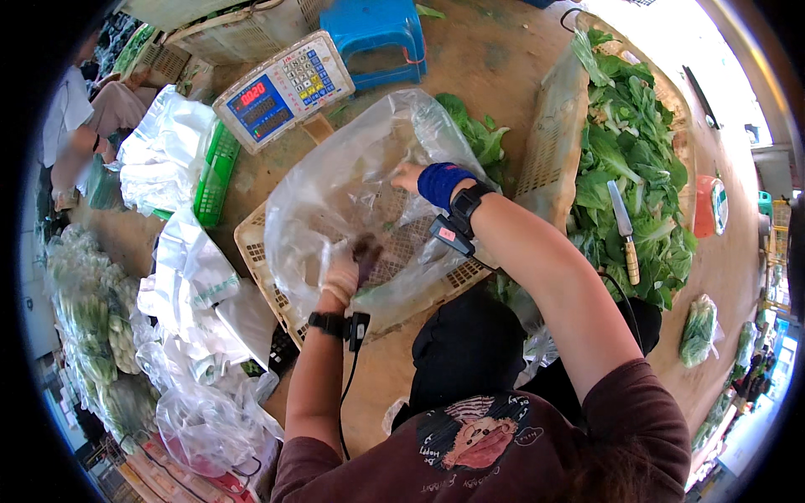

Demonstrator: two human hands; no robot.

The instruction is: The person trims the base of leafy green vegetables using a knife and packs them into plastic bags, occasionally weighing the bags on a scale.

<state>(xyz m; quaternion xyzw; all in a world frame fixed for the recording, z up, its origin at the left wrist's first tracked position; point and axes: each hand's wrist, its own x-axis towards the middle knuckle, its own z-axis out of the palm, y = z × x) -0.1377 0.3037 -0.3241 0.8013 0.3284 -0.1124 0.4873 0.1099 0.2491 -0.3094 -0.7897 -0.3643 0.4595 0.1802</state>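
Observation:
A large clear plastic bag [302, 189] is spread wide over a cream lattice crate [262, 251], whose base shows through the film. My right hand [408, 177], with a blue wristband, is at the bag's right side, its bent fingers closed on the film. On the near left, my left hand [344, 272] wears a pale glove and reaches into the bag's mouth. Its dark fingertips are smeared by motion, so their grip is unclear. Beyond the crate stands a scale display [285, 90] with a lit red readout.
A tall crate [549, 142] of leafy greens [625, 159] stands at right, a wooden-handled knife [625, 230] on top. Loose greens [478, 138] lie beside the bag. At left are white bags [172, 151], a green basket [216, 176] and bagged vegetables [92, 318]. A blue stool [377, 38] stands behind.

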